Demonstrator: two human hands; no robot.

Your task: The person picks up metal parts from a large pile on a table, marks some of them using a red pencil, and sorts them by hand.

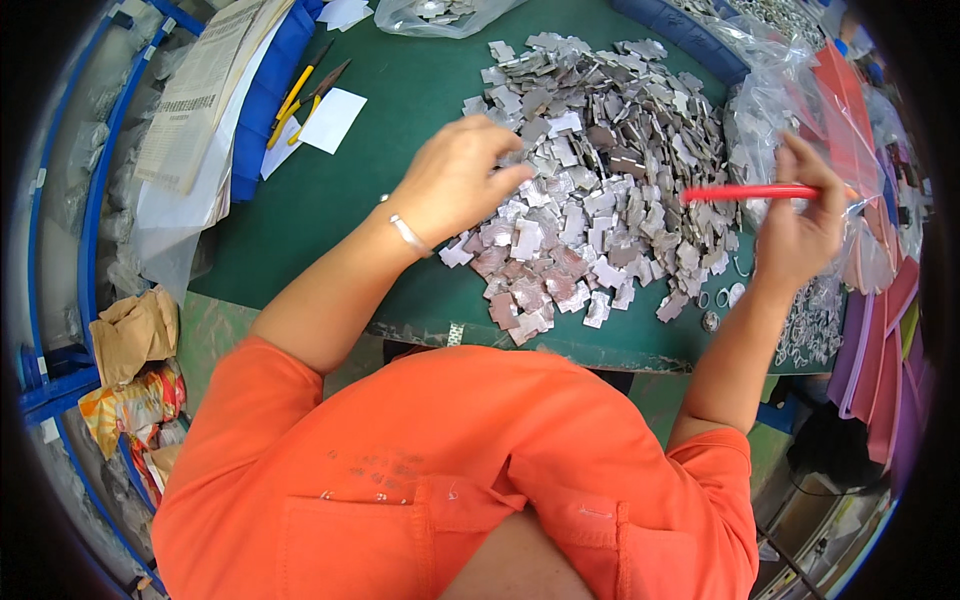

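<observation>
A broad heap of small flat silver metal pieces [640,150] with notched edges covers the middle of the green table. At the heap's left edge is my left hand [462,178], thumb and curled fingers apart, with nothing visible between them. A thin bracelet circles that wrist. My right hand [800,225] is raised over the heap's right side, its fingers closed round a slim red pen-like stick [745,192]. The stick lies nearly level and points left across the pieces; motion blurs it slightly, so its exact kind is unclear.
Yellow-handled pliers [292,108] and white paper [334,120] lie at the table's far left, beside a blue bin [262,110]. Clear plastic bags [775,110] and small metal rings [812,322] are at the right. Blue shelving [100,190] stands on the left.
</observation>
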